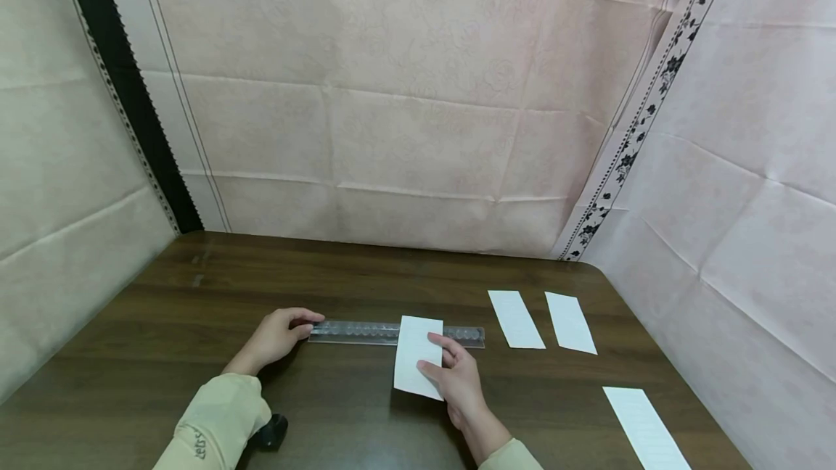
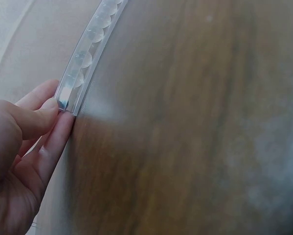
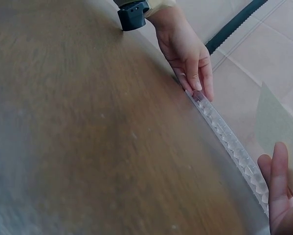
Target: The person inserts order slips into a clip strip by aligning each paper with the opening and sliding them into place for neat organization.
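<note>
A clear plastic ruler (image 1: 362, 333) with a wavy pattern along its middle extends left to right in the head view. My left hand (image 1: 279, 336) pinches its left end between thumb and fingers; the left wrist view shows the thumb on top of the ruler (image 2: 90, 51). In my right hand (image 1: 459, 381) a white paper card (image 1: 416, 354) is held by its right edge, thumb on the near face. The card overlaps the ruler in the head view and hides part of its right half. The right wrist view shows the card (image 3: 278, 120) beside the ruler (image 3: 229, 139).
Two white paper strips (image 1: 517, 319) (image 1: 571, 322) lie right of the ruler on the brown wooden table (image 1: 313, 274). A longer strip (image 1: 646, 426) lies nearer, at the right. Pale cloth (image 1: 424, 93) hangs behind the table and along both sides.
</note>
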Demonstrator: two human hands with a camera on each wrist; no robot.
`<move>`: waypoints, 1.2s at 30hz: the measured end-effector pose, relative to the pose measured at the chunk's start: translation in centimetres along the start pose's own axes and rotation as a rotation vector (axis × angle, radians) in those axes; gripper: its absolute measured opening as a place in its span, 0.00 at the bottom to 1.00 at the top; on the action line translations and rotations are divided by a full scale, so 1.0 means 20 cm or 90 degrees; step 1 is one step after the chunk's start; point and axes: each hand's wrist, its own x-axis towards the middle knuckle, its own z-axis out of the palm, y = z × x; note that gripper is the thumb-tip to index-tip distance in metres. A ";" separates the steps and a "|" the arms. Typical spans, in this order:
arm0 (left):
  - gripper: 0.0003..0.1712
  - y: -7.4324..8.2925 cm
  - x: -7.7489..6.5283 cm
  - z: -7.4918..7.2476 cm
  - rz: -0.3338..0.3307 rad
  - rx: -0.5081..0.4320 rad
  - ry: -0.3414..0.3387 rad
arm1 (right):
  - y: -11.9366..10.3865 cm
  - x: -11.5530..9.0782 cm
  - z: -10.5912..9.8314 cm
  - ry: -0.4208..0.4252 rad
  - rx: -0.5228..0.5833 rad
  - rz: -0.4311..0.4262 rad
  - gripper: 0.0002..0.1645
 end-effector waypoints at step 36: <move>0.12 0.01 0.00 0.00 -0.015 -0.003 -0.008 | 0.01 -0.01 0.08 -0.003 0.006 0.010 0.29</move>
